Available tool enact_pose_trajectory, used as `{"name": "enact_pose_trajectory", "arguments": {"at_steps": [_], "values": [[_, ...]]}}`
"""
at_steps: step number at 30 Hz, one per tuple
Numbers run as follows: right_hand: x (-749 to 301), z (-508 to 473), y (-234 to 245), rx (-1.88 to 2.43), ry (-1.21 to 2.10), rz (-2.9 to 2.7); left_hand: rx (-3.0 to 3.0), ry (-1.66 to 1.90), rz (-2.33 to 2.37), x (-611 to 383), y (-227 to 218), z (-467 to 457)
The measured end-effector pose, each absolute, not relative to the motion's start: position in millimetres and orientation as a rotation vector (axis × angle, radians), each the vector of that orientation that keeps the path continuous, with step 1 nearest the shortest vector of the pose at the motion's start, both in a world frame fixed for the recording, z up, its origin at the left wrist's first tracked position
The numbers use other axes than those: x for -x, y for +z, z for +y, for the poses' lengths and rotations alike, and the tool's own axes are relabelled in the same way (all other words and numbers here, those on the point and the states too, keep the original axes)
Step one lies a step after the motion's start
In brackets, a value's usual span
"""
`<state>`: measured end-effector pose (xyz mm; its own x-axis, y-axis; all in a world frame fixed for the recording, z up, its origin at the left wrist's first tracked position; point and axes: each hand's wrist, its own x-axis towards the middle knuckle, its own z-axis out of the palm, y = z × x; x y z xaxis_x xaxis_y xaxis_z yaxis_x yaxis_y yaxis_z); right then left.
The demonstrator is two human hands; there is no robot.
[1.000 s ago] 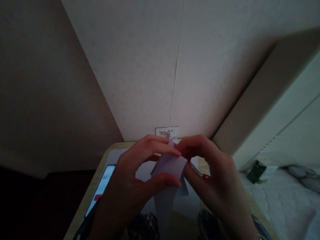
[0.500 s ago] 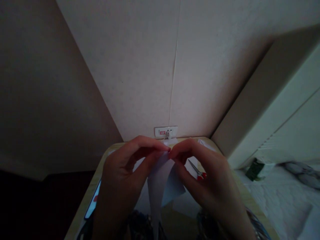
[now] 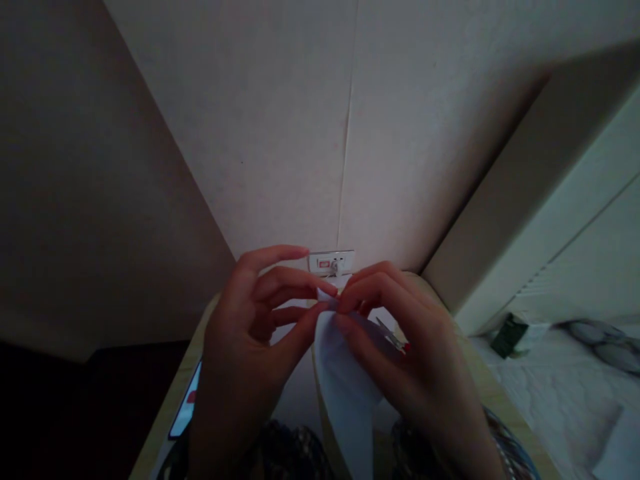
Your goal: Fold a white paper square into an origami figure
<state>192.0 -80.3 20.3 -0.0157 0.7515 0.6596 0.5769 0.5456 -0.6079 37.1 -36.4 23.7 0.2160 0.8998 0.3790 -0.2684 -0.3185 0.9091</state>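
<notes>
Swung rightward since the previous frame: white paper, its flap now partly beneath the right hand; left hand, index finger now lifted clear. Positions relative to the wall socket:
- Phone, lit, partly hidden: left, near side.
- Left hand: left, near side; thumb and middle finger pinching the paper's tip.
- White paper, folded: directly on the near side, between both hands.
- Scissors, red-handled, partly covered: right, near side.
- Right hand: right, near side; thumb and forefinger gripping the paper.
- Green box: far right.
</notes>
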Motion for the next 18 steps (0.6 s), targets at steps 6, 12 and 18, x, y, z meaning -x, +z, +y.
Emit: {"name": "enact_pose_trajectory", "arguments": {"at_steps": [6,12,18], "values": [[-197.1,-79.0,23.6,1.155,0.24,-1.68,-1.402,1.271,0.588,-34.1,23.2,-30.6],[-200.6,-81.2,25.8,1.144,0.304,-1.686,-1.435,1.165,0.641,-32.8,25.7,-33.1],[-204.1,-85.0,24.3,1.145,0.325,-1.666,-1.42,1.199,0.713,-35.5,26.6,-35.5]]}}
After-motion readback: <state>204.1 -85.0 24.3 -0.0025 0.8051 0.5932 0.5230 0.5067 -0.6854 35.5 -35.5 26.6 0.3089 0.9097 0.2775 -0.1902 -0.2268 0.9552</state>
